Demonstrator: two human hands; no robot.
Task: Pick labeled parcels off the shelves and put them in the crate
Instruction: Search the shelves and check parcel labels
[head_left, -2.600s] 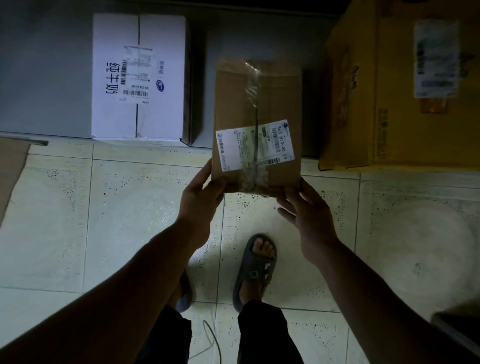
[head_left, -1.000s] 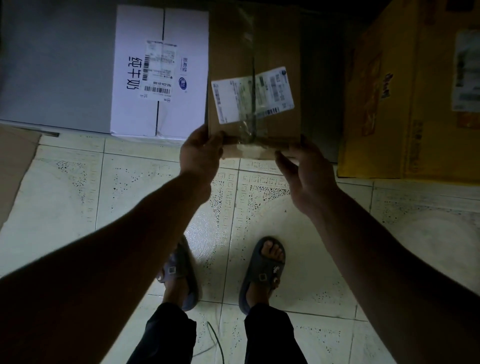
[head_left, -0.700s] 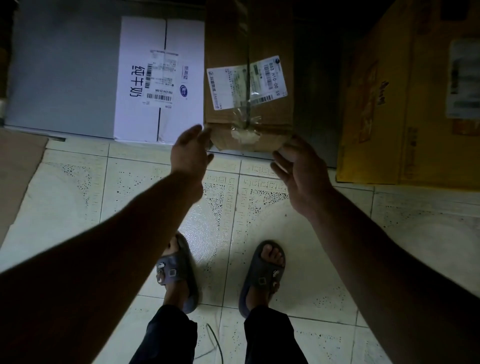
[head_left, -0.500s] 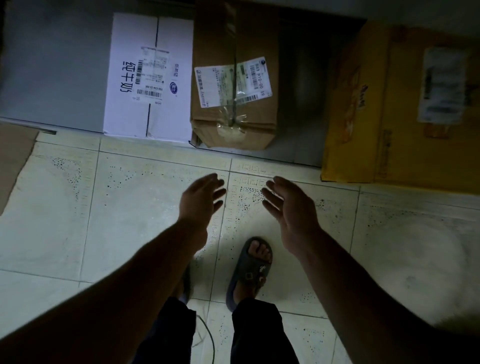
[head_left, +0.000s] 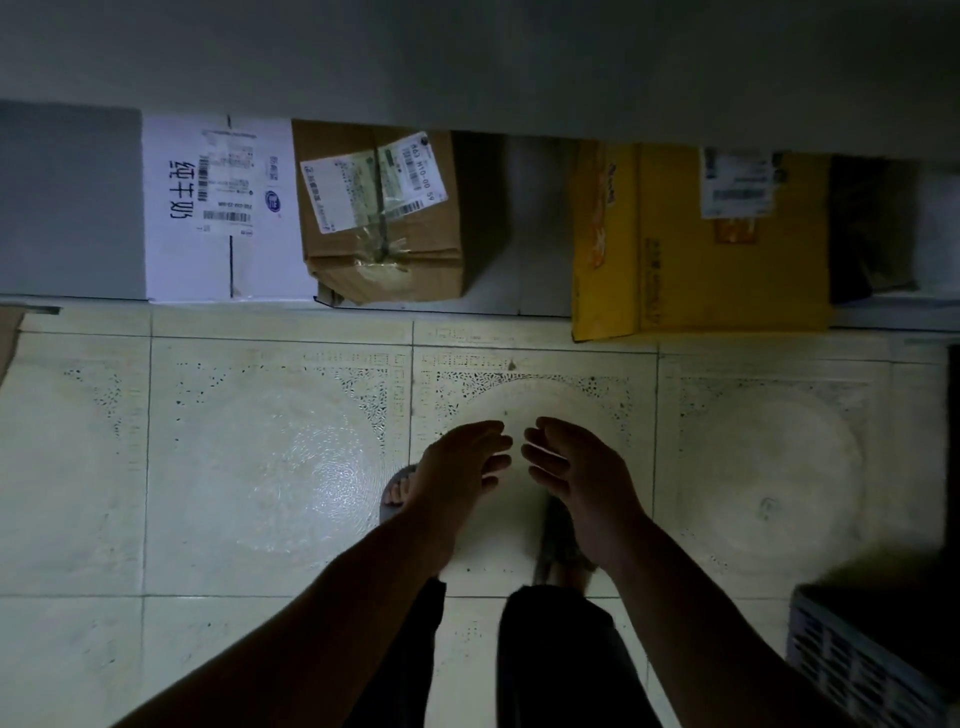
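Observation:
A brown taped parcel (head_left: 384, 234) with a white label sits on the low grey shelf (head_left: 67, 208), beside a white labeled box (head_left: 218, 218) on its left. A yellow labeled box (head_left: 717, 244) stands further right on the same shelf. My left hand (head_left: 460, 462) and my right hand (head_left: 576, 470) hang close together over the tiled floor, well in front of the shelf. Both have relaxed fingers and hold nothing. The corner of a dark slatted crate (head_left: 872, 654) shows at the bottom right.
Pale patterned floor tiles (head_left: 260, 467) spread in front of the shelf. My feet in sandals (head_left: 397, 491) are under my hands. A grey shelf board (head_left: 467, 62) runs above the parcels. A piece of brown cardboard (head_left: 8, 338) lies at the left edge.
Both hands set the brown parcel on the shelf next to the white box, let go of it and drew back toward my body. The view pulled back, and the crate came into sight.

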